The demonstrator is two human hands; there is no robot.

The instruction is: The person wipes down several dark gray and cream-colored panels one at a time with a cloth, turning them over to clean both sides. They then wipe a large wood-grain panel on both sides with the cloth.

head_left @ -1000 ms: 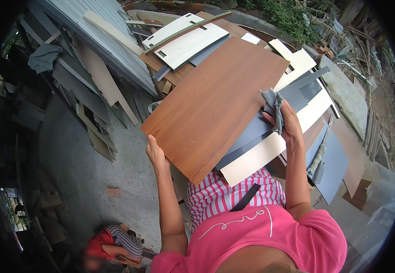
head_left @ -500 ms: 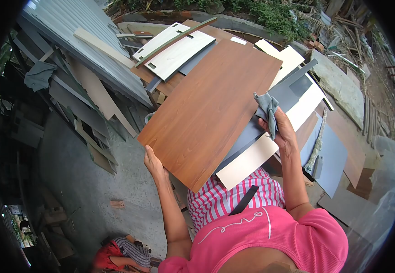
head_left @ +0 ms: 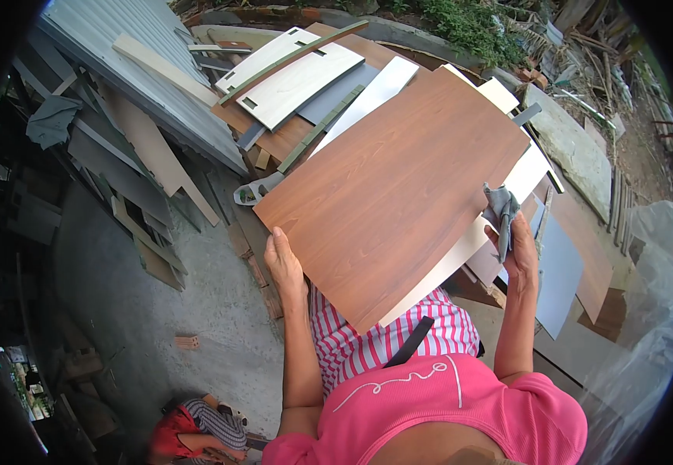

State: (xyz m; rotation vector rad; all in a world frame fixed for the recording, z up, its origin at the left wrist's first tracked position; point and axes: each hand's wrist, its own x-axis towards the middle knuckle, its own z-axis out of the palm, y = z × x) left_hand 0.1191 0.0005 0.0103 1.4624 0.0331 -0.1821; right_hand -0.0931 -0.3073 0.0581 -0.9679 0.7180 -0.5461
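A large reddish-brown wood-grain board (head_left: 398, 194) lies tilted in front of me, its near corner over my lap. My left hand (head_left: 284, 263) grips its left near edge, thumb on top and the other fingers hidden beneath. At the board's right edge, my right hand (head_left: 519, 246) is closed around a crumpled grey cloth (head_left: 501, 213). Whether that hand also touches the board I cannot tell. A cream strip (head_left: 437, 271) shows under the board's near right edge.
White slotted panel (head_left: 305, 74) and green-edged strip (head_left: 325, 128) lie beyond the board. Blue-grey panels (head_left: 561, 267) are at right. Corrugated metal (head_left: 131, 54) and leaning boards (head_left: 139, 143) stand left. Another person (head_left: 189, 434) is at lower left, near a brick (head_left: 187, 342).
The brown board has shifted right and now covers the dark panel beside it. Both hands have moved right, the right one also lower. More of the white and green-edged strips shows behind.
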